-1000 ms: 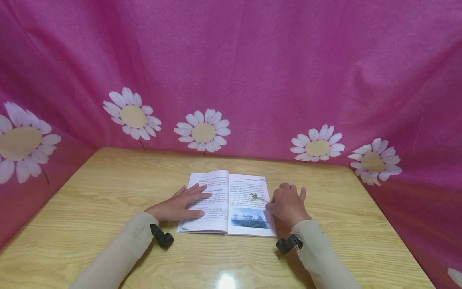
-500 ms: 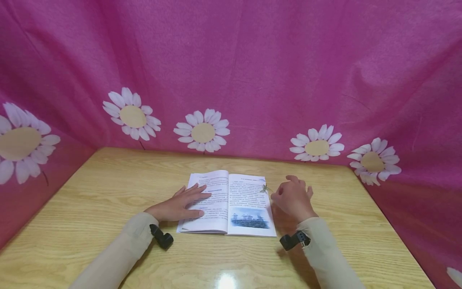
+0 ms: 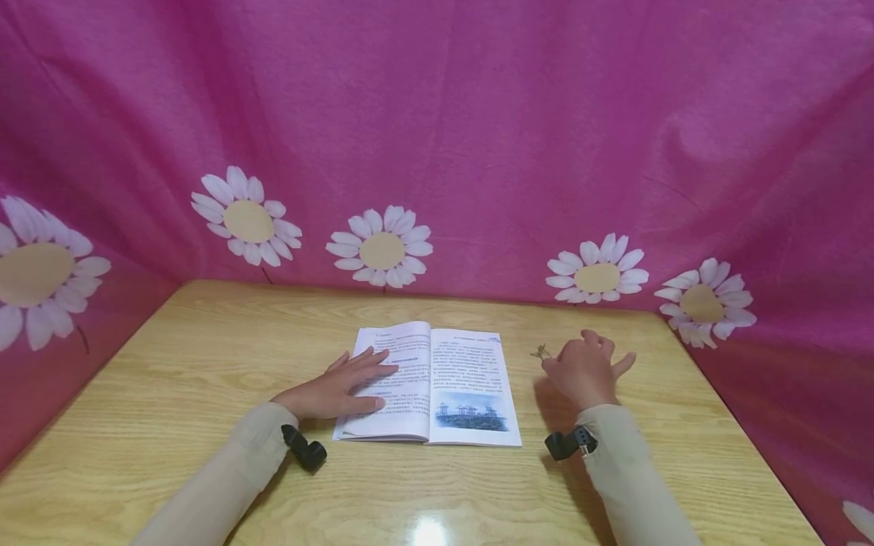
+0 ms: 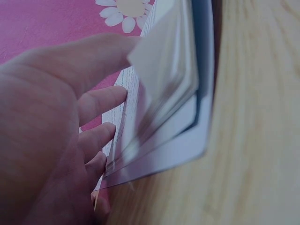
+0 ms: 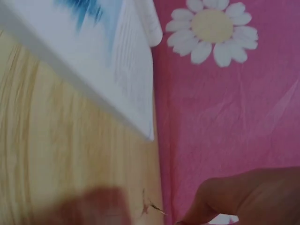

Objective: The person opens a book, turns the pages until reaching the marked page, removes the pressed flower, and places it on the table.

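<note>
An open book (image 3: 467,371) lies on the wooden table, printed text on both pages and a blue picture low on the right one. My left hand (image 3: 334,388) rests with spread, straight fingers on the left page. In the left wrist view its fingertips press the page beside the stacked sheets (image 4: 168,89). To the right of the book, my right hand (image 3: 583,370) pinches the stem of a small dried-looking leafy sprig (image 3: 541,352), whose tip points left. Only the sprig's thin end (image 5: 152,206) shows in the right wrist view, close to the thumb.
The wooden table (image 3: 410,493) reaches back to a pink cloth (image 3: 478,152) printed with white daisies. That cloth also closes off the left and right sides. Each wrist carries a small black camera (image 3: 563,446).
My right hand has lifted the sprig off the right page and carried it rightward, past the book's edge. The left hand stays in place on the left page.
</note>
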{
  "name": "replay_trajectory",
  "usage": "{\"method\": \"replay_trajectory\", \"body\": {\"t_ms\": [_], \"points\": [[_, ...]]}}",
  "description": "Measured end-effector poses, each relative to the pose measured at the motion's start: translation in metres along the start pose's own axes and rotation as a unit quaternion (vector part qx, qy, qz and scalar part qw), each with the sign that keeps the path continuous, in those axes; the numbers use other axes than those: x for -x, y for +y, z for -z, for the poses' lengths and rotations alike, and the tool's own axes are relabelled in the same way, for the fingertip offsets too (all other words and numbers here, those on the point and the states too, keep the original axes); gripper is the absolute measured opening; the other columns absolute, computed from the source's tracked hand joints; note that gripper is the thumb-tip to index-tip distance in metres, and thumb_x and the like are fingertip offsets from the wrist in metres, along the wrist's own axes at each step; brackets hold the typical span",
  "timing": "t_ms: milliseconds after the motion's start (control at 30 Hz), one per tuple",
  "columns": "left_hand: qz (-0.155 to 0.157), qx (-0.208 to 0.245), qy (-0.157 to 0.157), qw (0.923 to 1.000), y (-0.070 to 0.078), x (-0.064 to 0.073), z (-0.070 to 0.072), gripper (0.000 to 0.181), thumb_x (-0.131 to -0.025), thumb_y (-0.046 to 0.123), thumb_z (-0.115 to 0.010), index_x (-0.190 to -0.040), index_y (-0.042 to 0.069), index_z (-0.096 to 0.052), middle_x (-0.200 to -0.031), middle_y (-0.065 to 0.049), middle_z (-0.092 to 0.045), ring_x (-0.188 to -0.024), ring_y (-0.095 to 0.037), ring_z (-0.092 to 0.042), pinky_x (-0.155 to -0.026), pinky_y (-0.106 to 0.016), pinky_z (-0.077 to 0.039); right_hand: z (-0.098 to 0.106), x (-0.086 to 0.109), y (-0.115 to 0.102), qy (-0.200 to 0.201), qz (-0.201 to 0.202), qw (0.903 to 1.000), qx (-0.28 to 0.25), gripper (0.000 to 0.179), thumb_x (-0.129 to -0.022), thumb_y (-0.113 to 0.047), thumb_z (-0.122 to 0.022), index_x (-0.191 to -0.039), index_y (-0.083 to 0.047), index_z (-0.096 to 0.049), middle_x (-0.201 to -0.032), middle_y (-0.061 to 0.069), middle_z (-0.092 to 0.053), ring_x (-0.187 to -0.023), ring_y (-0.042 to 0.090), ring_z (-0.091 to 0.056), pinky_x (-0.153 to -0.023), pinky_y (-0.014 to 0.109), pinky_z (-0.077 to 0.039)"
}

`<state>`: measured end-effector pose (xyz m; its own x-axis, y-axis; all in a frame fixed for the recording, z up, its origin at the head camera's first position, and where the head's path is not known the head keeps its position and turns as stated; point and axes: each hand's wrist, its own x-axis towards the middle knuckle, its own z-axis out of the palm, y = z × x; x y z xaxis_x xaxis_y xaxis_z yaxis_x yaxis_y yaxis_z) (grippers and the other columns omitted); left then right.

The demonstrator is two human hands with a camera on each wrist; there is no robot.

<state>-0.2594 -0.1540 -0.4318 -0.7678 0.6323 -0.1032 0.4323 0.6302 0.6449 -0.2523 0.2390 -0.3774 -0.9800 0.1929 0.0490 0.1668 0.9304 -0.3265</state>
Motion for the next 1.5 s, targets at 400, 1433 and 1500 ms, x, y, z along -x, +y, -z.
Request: {"method": "replay_trajectory", "body": {"t_ms": [400, 1433, 1500], "points": [[-0.009, 0.001, 0.002, 1.0000, 0.000, -0.001, 0.000, 0.066, -0.091, 0.051, -0.058, -0.150, 0.028, -0.037, -0.161, 0.004, -0.015, -0.148, -0.021, 0.002, -0.116, -0.049, 0.008, -0.013, -0.004, 0.014, -0.036, -0.033, 0.9972, 0.057, 0.033, -0.082, -0.032, -0.069, -0.084, 0.000, -0.065, -0.101, 0.027, -0.051, -0.114, 0.053, -0.034, -0.096, 0.081, 0.001], [-0.009, 0.008, 0.001, 0.9999, 0.002, 0.000, 0.001, 0.065, -0.091, 0.049, -0.059, -0.149, 0.029, -0.037, -0.161, 0.004, -0.015, -0.148, -0.021, 0.002, -0.116, -0.050, 0.009, 0.005, 0.000, 0.015, -0.085, -0.009, 0.9960, 0.028, 0.027, -0.083, -0.031, -0.069, -0.084, -0.004, -0.068, -0.090, 0.017, -0.055, -0.102, 0.047, -0.042, -0.093, 0.082, 0.000], [-0.010, 0.010, 0.001, 0.9999, 0.001, 0.000, 0.001, 0.065, -0.091, 0.049, -0.059, -0.149, 0.028, -0.037, -0.161, 0.004, -0.015, -0.148, -0.021, 0.002, -0.116, -0.050, 0.009, 0.005, 0.001, 0.011, -0.088, 0.015, 0.9959, 0.016, 0.028, -0.085, -0.031, -0.066, -0.094, -0.004, -0.067, -0.097, 0.017, -0.057, -0.103, 0.045, -0.044, -0.096, 0.080, -0.003]]}}
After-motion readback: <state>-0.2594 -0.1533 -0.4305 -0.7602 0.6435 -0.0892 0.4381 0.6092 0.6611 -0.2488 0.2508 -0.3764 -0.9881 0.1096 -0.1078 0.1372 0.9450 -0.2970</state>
